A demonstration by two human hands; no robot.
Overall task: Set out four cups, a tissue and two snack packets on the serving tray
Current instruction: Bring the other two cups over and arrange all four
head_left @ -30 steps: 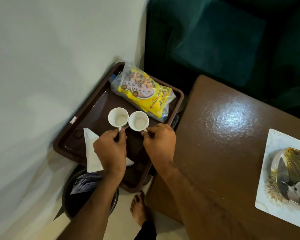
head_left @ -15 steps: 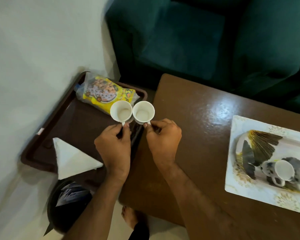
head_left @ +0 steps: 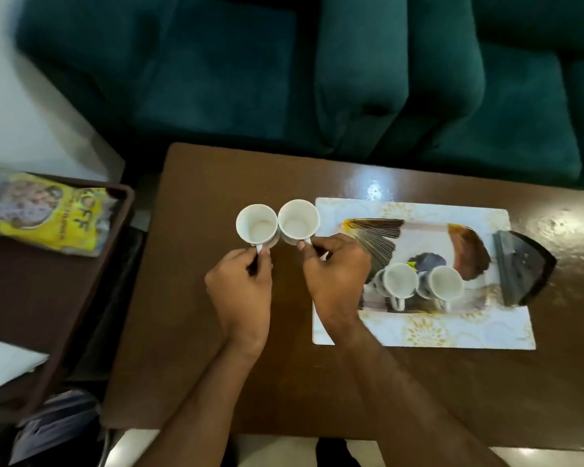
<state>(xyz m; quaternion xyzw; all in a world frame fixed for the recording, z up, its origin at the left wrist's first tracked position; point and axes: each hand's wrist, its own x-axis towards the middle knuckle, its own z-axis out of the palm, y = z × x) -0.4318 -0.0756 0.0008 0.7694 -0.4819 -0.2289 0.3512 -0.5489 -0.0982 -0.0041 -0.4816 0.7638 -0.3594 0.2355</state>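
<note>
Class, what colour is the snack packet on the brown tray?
Mostly yellow snack packet; head view.

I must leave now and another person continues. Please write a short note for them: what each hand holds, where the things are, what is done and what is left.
Left hand grips the handle of one white cup; right hand grips the other cup. Both cups are above the brown table, next to the patterned serving tray.
Done: two cups stand on that tray.
Left: set down the held cups, then bring the yellow snack packet and the tissue from the brown tray. A second packet is not clearly visible.
</note>
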